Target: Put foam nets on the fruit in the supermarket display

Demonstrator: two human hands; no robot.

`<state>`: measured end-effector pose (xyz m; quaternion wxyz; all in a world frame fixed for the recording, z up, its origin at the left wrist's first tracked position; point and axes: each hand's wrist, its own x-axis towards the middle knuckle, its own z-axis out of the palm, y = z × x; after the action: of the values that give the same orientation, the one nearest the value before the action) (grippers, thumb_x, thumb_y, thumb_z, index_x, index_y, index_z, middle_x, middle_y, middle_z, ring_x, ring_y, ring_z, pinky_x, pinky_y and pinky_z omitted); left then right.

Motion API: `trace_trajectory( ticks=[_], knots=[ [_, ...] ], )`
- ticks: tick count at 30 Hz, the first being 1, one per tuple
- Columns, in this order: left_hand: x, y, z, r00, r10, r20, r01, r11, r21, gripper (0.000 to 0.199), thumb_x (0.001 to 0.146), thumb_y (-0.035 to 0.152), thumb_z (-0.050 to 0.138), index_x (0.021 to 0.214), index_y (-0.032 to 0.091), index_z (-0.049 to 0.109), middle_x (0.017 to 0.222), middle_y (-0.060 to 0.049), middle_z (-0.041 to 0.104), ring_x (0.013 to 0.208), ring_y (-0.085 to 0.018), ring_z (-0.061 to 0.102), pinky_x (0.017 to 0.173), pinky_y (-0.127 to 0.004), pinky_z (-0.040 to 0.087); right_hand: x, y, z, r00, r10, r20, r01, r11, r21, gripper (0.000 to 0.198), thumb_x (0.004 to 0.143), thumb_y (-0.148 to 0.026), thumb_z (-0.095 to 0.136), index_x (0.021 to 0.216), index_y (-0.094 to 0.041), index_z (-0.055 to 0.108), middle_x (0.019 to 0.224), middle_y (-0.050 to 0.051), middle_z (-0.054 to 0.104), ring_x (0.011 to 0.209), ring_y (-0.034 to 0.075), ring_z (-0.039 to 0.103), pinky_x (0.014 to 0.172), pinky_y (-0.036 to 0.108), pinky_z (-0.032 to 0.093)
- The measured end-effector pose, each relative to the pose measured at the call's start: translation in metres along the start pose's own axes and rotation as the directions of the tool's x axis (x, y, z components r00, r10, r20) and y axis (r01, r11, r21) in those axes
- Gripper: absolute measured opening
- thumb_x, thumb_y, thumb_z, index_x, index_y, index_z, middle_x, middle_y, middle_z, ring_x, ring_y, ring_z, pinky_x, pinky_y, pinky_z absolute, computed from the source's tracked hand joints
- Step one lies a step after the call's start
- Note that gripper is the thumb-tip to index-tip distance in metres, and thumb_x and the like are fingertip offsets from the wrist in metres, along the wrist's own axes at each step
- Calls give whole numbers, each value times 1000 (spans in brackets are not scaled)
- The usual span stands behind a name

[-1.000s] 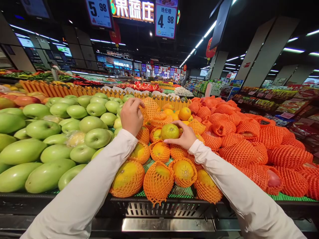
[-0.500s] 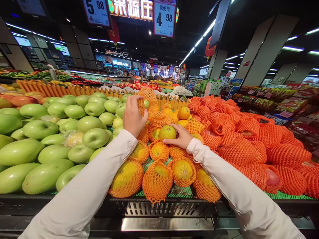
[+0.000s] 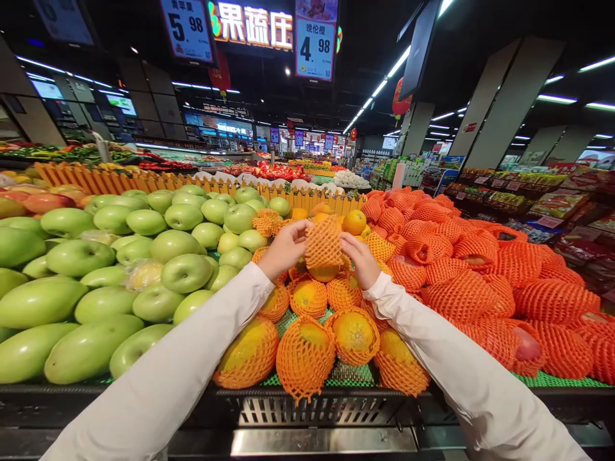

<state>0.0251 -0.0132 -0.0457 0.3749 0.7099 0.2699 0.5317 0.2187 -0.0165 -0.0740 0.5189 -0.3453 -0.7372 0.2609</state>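
Observation:
Between both hands, over the heap of oranges, is an orange foam net sleeve (image 3: 323, 242). My left hand (image 3: 287, 248) pinches its left edge with thumb and fingers. My right hand (image 3: 361, 257) closes on its right edge. Directly below the net shows the lower part of a yellow orange (image 3: 323, 273); whether it sits inside the net or my hands touch it, I cannot tell. Nearer me lie several oranges in foam nets, such as a netted orange (image 3: 306, 355) at the front. Another foam net (image 3: 268, 222) lies just beyond my left hand.
Large green fruit (image 3: 91, 256) is piled to the left. Fruit in red foam nets (image 3: 461, 298) fills the right side. A low orange picket fence (image 3: 158, 184) runs along the back. The black crate edge (image 3: 317, 390) is in front; price signs (image 3: 314, 48) hang overhead.
The foam net in my left hand has come down and to the right, over where my right hand held a bare orange. My right hand now grips the net's edge.

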Motion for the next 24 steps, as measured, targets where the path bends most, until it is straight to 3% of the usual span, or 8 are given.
trace_trajectory(
  ticks=[3,6,10,13,15,18,21,24],
  knots=[
    [1,0,0,999,-33,-27,34,999,31,26,69,38,76,78,17,62,84,-1,70,82,-18,62,83,-32,51,-2,-3,2,1000,-13,15,11,996,91,45,72,-54,74,102,-23,63,106,6,70,100,22,66,98,40,52],
    [1,1,-2,1000,12,12,-13,998,67,19,69,34,73,76,17,67,90,-4,71,91,-21,63,90,-34,49,-3,-4,4,1000,-14,-25,16,996,88,38,68,-44,77,94,-23,59,93,2,66,87,18,64,91,37,53],
    [-4,5,-1,997,12,81,-3,995,-101,26,76,38,59,80,17,73,110,-9,70,109,-26,61,92,-35,49,-1,-5,3,991,-5,-136,18,995,95,32,66,-39,75,83,-23,53,82,-1,60,77,16,59,81,33,52],
    [-9,11,5,997,-44,67,54,985,-164,33,82,48,55,87,19,70,103,-7,67,99,-23,60,81,-33,48,-1,-7,0,959,-21,-284,30,999,26,24,65,-33,68,73,-23,49,71,-3,51,69,14,52,73,31,47],
    [-12,17,9,997,-40,69,46,996,-75,33,82,51,61,83,18,65,87,-3,61,84,-19,55,74,-30,44,-1,-9,-1,935,-56,-349,44,998,-40,21,64,-31,63,68,-24,44,67,-4,46,66,14,46,69,29,42],
    [-13,23,13,984,-45,174,39,999,37,39,77,52,72,72,17,56,72,1,49,69,-13,44,65,-27,37,-4,-12,-2,933,-99,-346,67,992,-103,20,61,-28,56,64,-25,37,62,-5,41,63,14,41,66,29,38],
    [-13,24,13,967,-39,252,37,999,13,43,75,48,77,68,17,48,70,3,46,67,-11,43,63,-25,35,-4,-13,-1,913,-78,-401,57,996,-65,20,58,-24,53,72,-25,40,67,-4,46,66,15,45,68,29,42],
    [-15,22,12,963,15,269,14,994,-105,41,75,40,80,74,18,44,75,4,47,68,-9,46,63,-24,41,-3,-9,-2,912,-28,-409,44,999,30,32,60,-24,53,92,-24,51,91,3,62,82,20,58,82,35,50]
  ],
)
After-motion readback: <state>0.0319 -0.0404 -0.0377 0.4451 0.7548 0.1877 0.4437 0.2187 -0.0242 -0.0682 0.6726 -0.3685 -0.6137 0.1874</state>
